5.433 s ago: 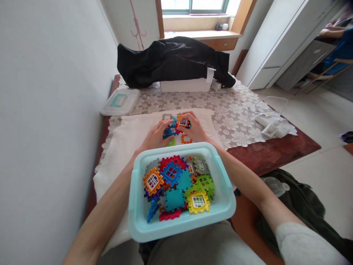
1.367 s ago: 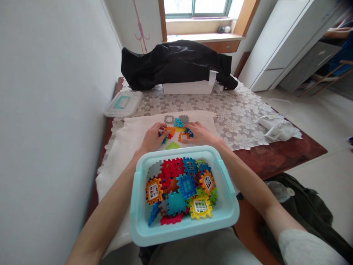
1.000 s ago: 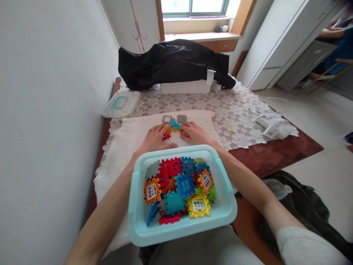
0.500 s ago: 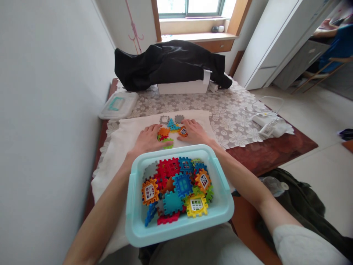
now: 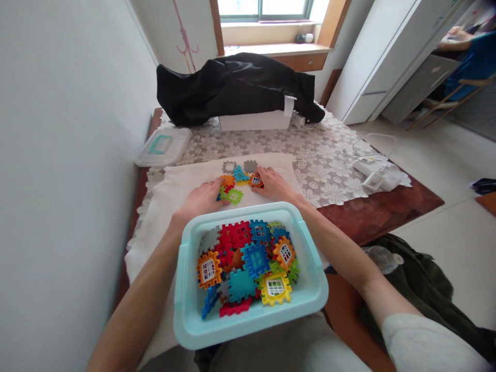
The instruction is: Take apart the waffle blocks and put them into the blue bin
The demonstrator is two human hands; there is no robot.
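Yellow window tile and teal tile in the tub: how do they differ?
The yellow window tile has a white window panel at its centre, while the teal tile is solid with no window. The yellow window tile is bright yellow, the teal tile blue-green. From this view, the yellow window tile lies to the right of the teal tile. Both have notched edges and lie in the pale blue plastic tub.

1. Interlocking building tiles [image 5: 234, 196] beside the left fingers [image 5: 217, 187]: smooth, glossy plastic.
2. Cloth [image 5: 182, 199] under those fingers: matt white fabric.
3. Storage tray [image 5: 248, 209] just behind them: smooth, slightly glossy aqua plastic.
4. Tablecloth [image 5: 321, 175] beyond them: matt lace.
5. Drape [image 5: 232, 85] farther beyond: glossy black fabric.
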